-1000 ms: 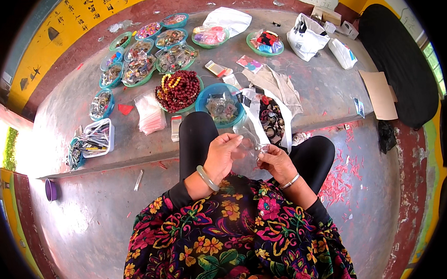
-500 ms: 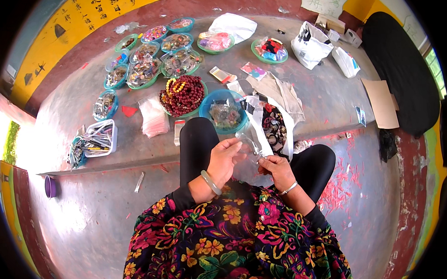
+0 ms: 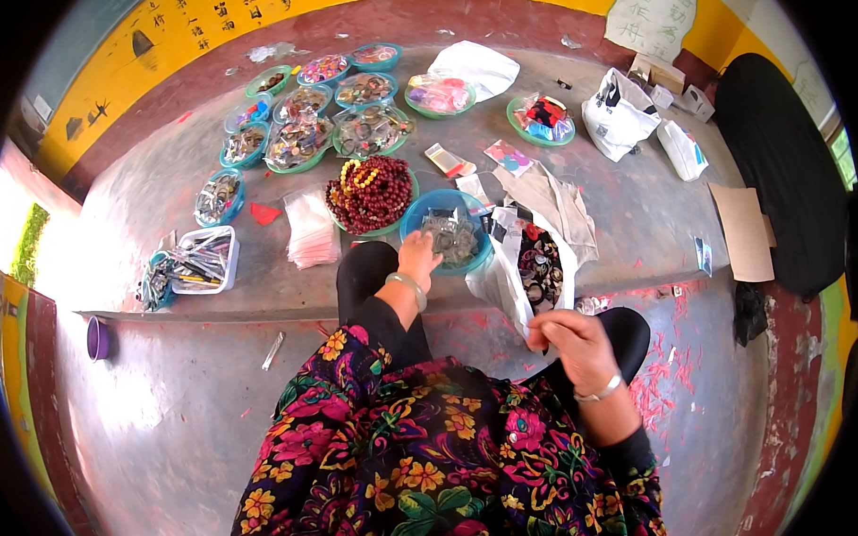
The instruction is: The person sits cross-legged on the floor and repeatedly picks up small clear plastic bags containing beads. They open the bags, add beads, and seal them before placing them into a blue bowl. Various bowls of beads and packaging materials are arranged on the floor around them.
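Observation:
My left hand point(image 3: 418, 260) reaches to the near left rim of a blue basin point(image 3: 411, 212). Its fingers are stretched out and apart, with nothing seen in them. Small clear plastic packets point(image 3: 452, 237) lie in that basin. Beside it stands an open white plastic bag point(image 3: 491, 283) holding many small dark and coloured trinkets point(image 3: 541, 269). My right hand point(image 3: 583, 350) is at the bag's near edge, thumb and fingertips pressed together. Whatever the pinch holds, if anything, is too small or hidden to name.
Dark red bead strings point(image 3: 375, 196) fill a green basin left of the blue one. Nearby lies a stack of clear sleeves point(image 3: 311, 230). Several basins of packaged trinkets point(image 3: 302, 140) stand farther back. A white tray of pens point(image 3: 231, 270) sits at left, a cardboard sheet point(image 3: 741, 229) at right.
My hands have moved apart; they held a clear plastic packet between them before. The left went forward to the blue basin and opened; the right moved right, beside the white bag.

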